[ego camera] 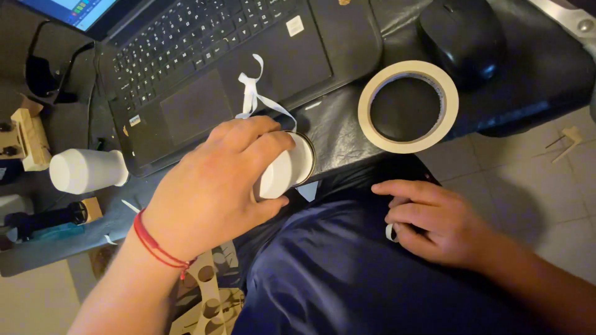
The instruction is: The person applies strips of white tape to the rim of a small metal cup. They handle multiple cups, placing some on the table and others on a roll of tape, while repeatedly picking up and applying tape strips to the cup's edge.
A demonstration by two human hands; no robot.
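My left hand (214, 186), with a red string bracelet at the wrist, is wrapped around a white cylindrical container (287, 167) lying on its side at the edge of a black surface (347, 133). A thin white ribbon (256, 94) curls up from the container over the laptop (211, 62). My right hand (434, 220) rests on my dark blue trouser leg (335, 273), fingers curled, with a small white strip (390, 232) pinched under them.
A roll of cream masking tape (408, 107) lies flat right of the laptop, with a black mouse (462, 37) behind it. A white bottle (84, 170) lies on its side at left, near a small wooden block (28, 139). Tiled floor shows at right.
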